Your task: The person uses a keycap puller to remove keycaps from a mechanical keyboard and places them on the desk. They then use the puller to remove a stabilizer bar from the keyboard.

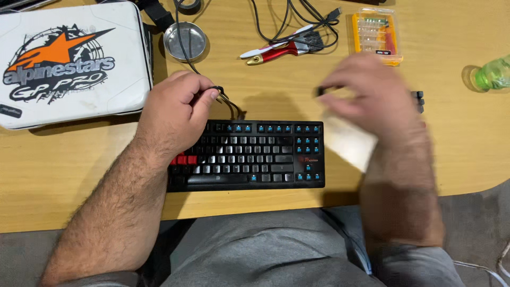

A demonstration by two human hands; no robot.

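Left hand (178, 109) pinches a cable (229, 103) at the keyboard's (247, 155) eleven o'clock corner, steadying it, while the blurred right hand (372, 101) grips a small dark piece (322, 91).

Right hand (372, 98) motion-blurred; small dark item at its fingers (332, 90) was unidentifiable. White cloth-like thing (348, 141) beneath blurred too. Left hand (172, 114) hid keyboard (255, 157) left corner. Green bottle (494, 72) was cut by edge.

A white rectangular case (74, 64) with rounded corners lies at ten o'clock, bearing an orange-and-black star emblem. At one o'clock sits a small orange-rimmed clear plastic box (376, 34) with a dark label strip.
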